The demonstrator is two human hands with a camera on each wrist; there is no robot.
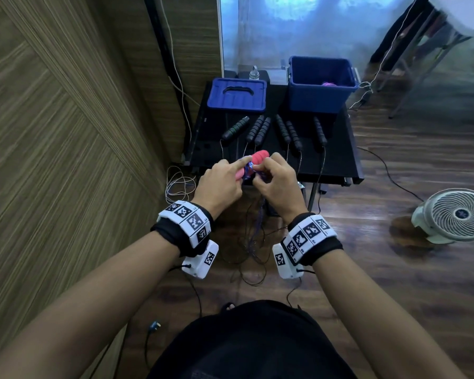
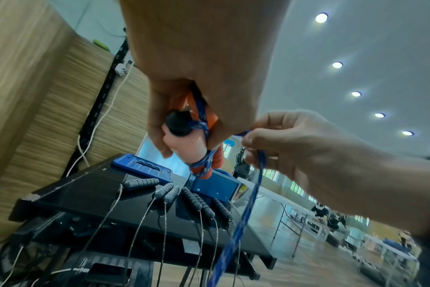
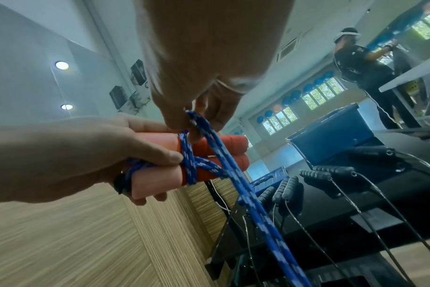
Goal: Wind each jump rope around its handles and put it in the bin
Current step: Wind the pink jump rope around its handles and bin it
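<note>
The left hand point(image 1: 219, 184) is wrapped around a pair of orange handles point(image 3: 221, 153) held side by side, its thumb point(image 3: 160, 155) pressed down on the first crossings of the blue rope point(image 3: 236, 186). That thumb likely serves as a clamp, so the turns already laid cannot slip while more rope comes round. Just beside it, the right hand point(image 1: 274, 181) pinches the rope between fingertips close above the handles, keeping the working strand short and taut; a short strand probably makes each turn easier to place snugly next to the last. Only a few turns sit near the gripped end, and the far ends of the handles stick out bare beyond the fist, leaving open length for further winding. Below the pinch, the rest of the rope hangs in a long doubled run toward the floor, so most of the winding appears still to be done.

Beyond the hands lies a black table point(image 1: 337, 165), its near edge just under the bundle. Six black handles point(image 1: 282, 129) rest on it in a row, their thin cables draped over that edge, close to the hanging blue rope; a wide swing of the strand could catch them. Farther off stand the blue bin point(image 1: 320, 86), open at the top, and its lid point(image 1: 236, 95) flat beside it. The space above the black handles toward the bin looks unobstructed.
</note>
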